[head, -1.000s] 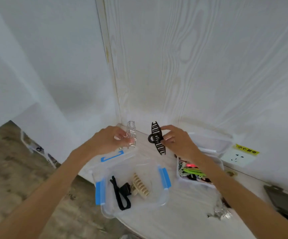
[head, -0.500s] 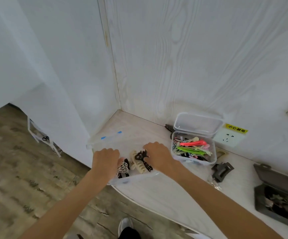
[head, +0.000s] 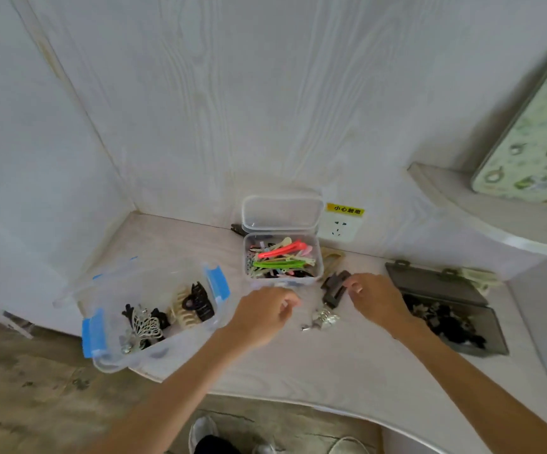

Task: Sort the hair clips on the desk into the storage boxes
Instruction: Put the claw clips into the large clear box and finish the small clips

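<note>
Head cam looks down on the desk [head: 347, 365]. Landmark is the small clear box [head: 283, 283] of colourful clips. Off to its left sits the blue-latched tub [head: 154, 309] with claw clips inside; to its right, the grey case [head: 449, 309]. Left hand [head: 262, 316] hovers just below, loosely curled, holding nothing. Right hand [head: 377, 298] curls by the dark claw clip [head: 335, 288]; can't tell if it grips. Silver clip [head: 322, 319] lies between the hands.

Soft, even daylight, fairly bright; faint shadows only. Slightly blurred throughout, worst at both hands [head: 262, 314]. Strong wide-angle bending toward the edges. No harsh glare.
</note>
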Action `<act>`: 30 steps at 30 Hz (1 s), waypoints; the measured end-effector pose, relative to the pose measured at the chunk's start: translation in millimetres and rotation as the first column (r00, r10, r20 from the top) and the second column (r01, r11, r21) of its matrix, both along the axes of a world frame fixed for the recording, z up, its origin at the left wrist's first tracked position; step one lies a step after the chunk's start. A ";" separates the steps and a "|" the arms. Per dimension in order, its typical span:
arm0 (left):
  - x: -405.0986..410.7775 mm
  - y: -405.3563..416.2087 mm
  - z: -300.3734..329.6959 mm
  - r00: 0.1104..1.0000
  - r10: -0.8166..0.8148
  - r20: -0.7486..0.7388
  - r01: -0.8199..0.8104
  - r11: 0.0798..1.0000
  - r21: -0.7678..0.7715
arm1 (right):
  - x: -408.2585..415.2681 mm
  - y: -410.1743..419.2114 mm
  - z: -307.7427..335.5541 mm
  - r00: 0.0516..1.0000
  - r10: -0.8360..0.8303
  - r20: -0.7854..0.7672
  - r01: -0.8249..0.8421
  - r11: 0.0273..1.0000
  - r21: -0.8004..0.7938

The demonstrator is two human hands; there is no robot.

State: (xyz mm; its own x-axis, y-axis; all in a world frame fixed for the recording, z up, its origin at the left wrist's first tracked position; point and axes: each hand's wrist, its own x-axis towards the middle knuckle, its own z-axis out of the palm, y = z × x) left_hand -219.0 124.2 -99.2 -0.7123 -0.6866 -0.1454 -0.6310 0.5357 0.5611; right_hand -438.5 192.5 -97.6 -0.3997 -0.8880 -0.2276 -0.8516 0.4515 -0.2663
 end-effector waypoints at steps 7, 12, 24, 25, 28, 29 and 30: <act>-47.4 23.3 -54.9 0.985 -0.150 0.083 0.145 0.987 0.064 | -7.7 -3.4 -30.3 0.977 0.203 -0.061 -0.198 0.977 0.074; -59.9 28.4 -59.8 0.984 -0.077 0.164 0.094 0.990 -0.101 | -9.3 15.1 -51.9 0.957 0.213 -0.196 -0.201 0.976 0.079; 17.1 21.2 7.3 0.992 0.099 -0.080 -0.100 0.995 -0.014 | -9.7 5.6 8.0 0.972 0.017 0.235 -0.073 0.970 0.231; 38.3 24.8 16.6 0.978 0.163 -0.133 -0.172 0.983 -0.060 | 0.2 1.0 16.1 0.959 0.030 0.280 -0.087 0.978 0.192; 93.6 25.9 41.6 0.864 0.424 -0.271 -0.456 0.887 -0.068 | 39.4 -15.5 38.5 0.920 0.129 0.370 -0.157 0.987 0.045; 108.6 22.5 48.3 0.808 0.510 -0.296 -0.546 0.836 -0.049 | 58.5 -23.5 44.5 0.905 0.171 0.389 -0.182 0.983 -0.009; 123.4 17.8 53.0 0.753 0.584 -0.303 -0.623 0.781 -0.041 | 80.8 -33.8 48.0 0.894 0.212 0.395 -0.207 0.977 -0.056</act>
